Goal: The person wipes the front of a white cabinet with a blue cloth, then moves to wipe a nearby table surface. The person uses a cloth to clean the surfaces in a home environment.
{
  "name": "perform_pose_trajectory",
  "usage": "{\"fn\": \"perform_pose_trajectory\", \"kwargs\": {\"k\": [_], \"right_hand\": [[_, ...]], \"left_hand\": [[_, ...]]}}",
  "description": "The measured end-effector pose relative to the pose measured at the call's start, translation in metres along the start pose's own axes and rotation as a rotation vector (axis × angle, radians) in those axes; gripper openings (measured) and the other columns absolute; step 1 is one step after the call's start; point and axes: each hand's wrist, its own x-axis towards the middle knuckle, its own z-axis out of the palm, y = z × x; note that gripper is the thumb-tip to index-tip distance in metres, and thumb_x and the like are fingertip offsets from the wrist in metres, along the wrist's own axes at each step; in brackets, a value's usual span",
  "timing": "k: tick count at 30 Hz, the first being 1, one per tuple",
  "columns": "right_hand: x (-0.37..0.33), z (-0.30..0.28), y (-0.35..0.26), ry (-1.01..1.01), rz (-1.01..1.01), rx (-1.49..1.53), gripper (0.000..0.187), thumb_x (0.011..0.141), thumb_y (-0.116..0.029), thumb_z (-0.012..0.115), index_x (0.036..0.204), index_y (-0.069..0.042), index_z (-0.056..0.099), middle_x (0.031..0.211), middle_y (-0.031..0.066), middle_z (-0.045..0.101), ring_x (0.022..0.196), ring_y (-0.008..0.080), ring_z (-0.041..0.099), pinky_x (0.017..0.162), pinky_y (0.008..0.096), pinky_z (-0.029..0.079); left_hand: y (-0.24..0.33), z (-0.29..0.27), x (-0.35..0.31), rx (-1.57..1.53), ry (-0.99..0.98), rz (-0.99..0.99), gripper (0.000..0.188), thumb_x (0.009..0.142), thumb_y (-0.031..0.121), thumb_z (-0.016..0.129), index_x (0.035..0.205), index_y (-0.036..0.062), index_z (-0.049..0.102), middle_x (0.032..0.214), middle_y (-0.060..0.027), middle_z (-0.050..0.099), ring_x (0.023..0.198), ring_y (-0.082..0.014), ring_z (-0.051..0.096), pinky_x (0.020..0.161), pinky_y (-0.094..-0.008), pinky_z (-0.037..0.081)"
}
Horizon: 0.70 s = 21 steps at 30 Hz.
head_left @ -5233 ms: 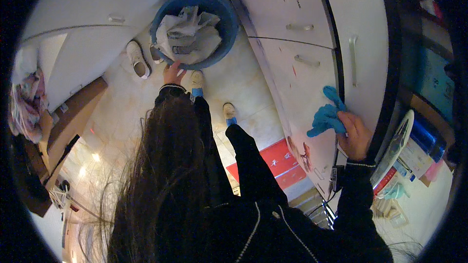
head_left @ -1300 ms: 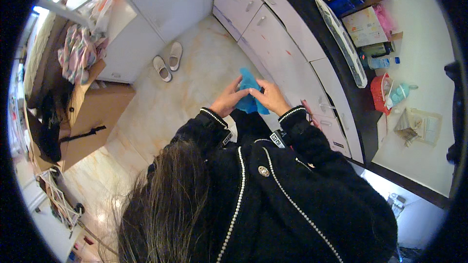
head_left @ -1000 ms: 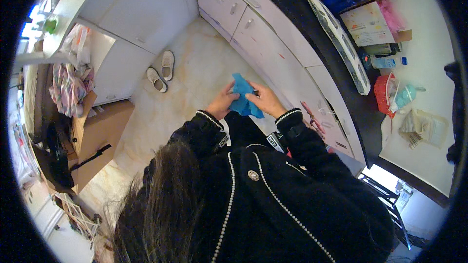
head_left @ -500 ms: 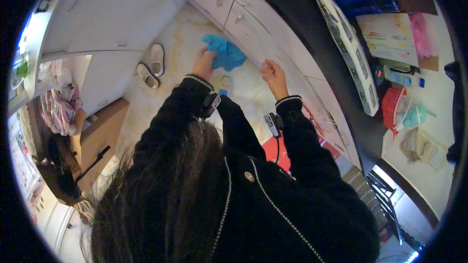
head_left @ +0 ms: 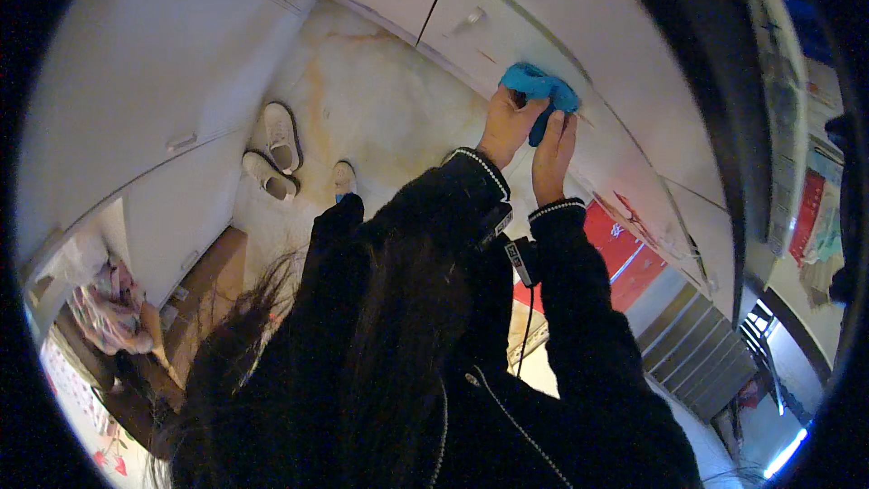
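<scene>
A blue cloth (head_left: 543,84) is bunched up in front of the white cabinet fronts at the right. My left hand (head_left: 505,127) is closed on the cloth's left side, thumb and fingers pinched together. Close beside it, my right hand (head_left: 553,156) grips the cloth's right end with its fingers pointing up. A darker blue fold hangs between the two hands. From this angle I cannot tell whether the cloth touches the cabinet.
White cabinets with drawers (head_left: 489,27) run along the right under a dark countertop edge. A tall white cupboard (head_left: 136,81) stands at left, with a pair of white shoes (head_left: 281,138) before it. A red box-like item (head_left: 625,249) lies low at right, beside a slatted grey unit (head_left: 697,344).
My left hand has carried the cloth rightward to the cabinet fronts. My right hand, empty and apart before, now holds it too. The view has shifted, and my body leans toward the cabinets.
</scene>
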Motion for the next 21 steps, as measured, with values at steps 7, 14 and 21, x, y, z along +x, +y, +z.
{"fn": "perform_pose_trajectory", "kwargs": {"k": [7,14,21], "right_hand": [[0.021,0.049,0.022,-0.331,-0.079,-0.145,0.03,0.098,-0.022,0.047,0.116,0.002,0.051,0.107,0.0155,0.059,0.099,0.0215,0.056,0.086,0.0334,0.044],[0.048,0.127,0.057,-0.441,-0.289,-0.059,0.031,0.096,-0.015,0.05,0.122,0.001,0.05,0.122,0.0155,0.057,0.114,0.023,0.054,0.098,0.0346,0.04],[0.032,0.128,0.111,-0.395,-0.32,-0.056,0.035,0.093,-0.012,0.053,0.125,0.001,0.049,0.126,0.0147,0.055,0.118,0.0242,0.052,0.102,0.0356,0.038]], "left_hand": [[-0.009,-0.085,0.054,0.046,0.194,-0.035,0.014,0.082,0.001,0.063,0.095,0.0044,0.058,0.093,-0.0043,0.06,0.087,-0.015,0.058,0.079,-0.0288,0.048],[-0.032,-0.186,0.123,0.135,0.274,0.331,0.016,0.086,0.004,0.061,0.101,0.0042,0.059,0.097,-0.0048,0.062,0.085,-0.0154,0.059,0.077,-0.0294,0.05],[-0.056,-0.225,0.141,0.253,0.273,0.57,0.008,0.087,0.004,0.06,0.094,0.0037,0.059,0.096,-0.005,0.06,0.085,-0.0147,0.055,0.077,-0.0286,0.046]]}}
